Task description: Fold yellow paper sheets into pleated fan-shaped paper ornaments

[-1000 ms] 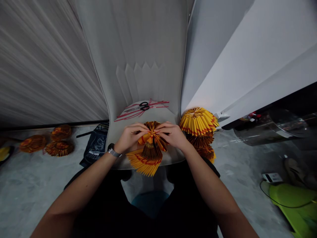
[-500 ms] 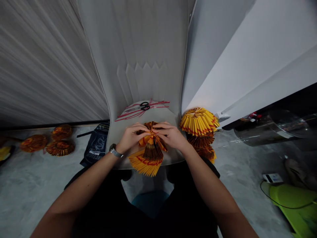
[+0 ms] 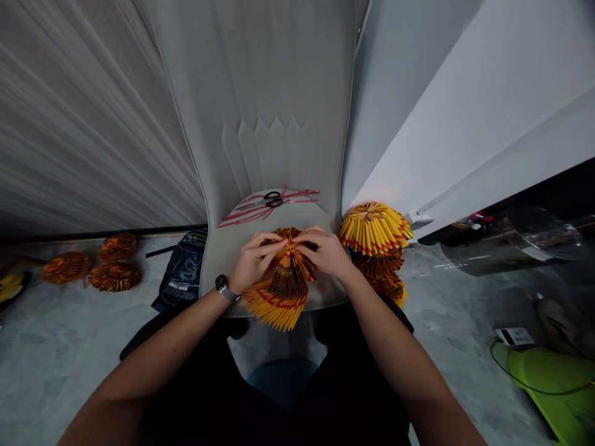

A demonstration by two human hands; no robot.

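Note:
A pleated yellow and gold paper fan ornament (image 3: 283, 291) with a red zigzag band lies at the front of the grey chair seat, its lower folds spread over the edge. My left hand (image 3: 255, 259) pinches it near its gathered centre from the left. From the other side my right hand (image 3: 323, 251) grips the same centre, thumb and fingers closed. The fingertips of both hands nearly meet there, and whatever lies between them is too small to make out. Behind the hands, black-handled scissors (image 3: 273, 199) rest on several strands of red string (image 3: 246, 215).
To the right stands a stack of finished-looking pleated paper rosettes (image 3: 375, 229). More rosettes (image 3: 115, 277) lie on the floor at left, near a dark printed bag (image 3: 181, 269). The chair back (image 3: 274, 74) rises ahead; a white panel (image 3: 418, 124) flanks it. A green object (image 3: 548, 378) sits lower right.
The left hand and wrist have turned slightly, so the watch face shows more. Both hands keep their hold at the fan's centre, and the view has shifted a little.

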